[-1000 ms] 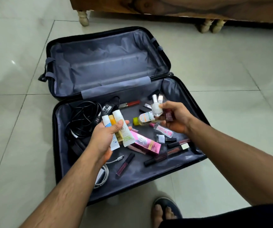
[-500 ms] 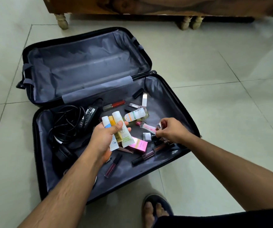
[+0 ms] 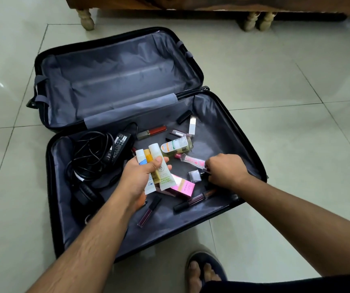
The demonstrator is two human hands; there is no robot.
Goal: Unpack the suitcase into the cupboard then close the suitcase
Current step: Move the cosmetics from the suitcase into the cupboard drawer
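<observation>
The black suitcase [image 3: 222, 127] lies open on the tiled floor, and its lid half [image 3: 117, 81] holds nothing. My left hand [image 3: 136, 180] grips three cosmetic tubes [image 3: 157, 166] above the lower half. My right hand [image 3: 225, 171] is low at the right side, with its fingers curled over small bottles that stay mostly hidden. Beside it lie a silver nail polish [image 3: 194, 176], a pink gloss tube [image 3: 193, 160], a pink box [image 3: 183, 188] and an oil bottle [image 3: 175, 145]. Several lip glosses are scattered about, one of them dark [image 3: 148, 211].
A black charger with tangled cables [image 3: 98, 157] fills the left of the lower half. Wooden furniture on turned legs [image 3: 86, 20] stands behind the suitcase. My sandalled foot [image 3: 203, 271] is on the tiles just in front of it.
My right hand went down from above the items, where it showed small bottles, to the suitcase floor at the right. My left hand kept its tubes and barely moved.
</observation>
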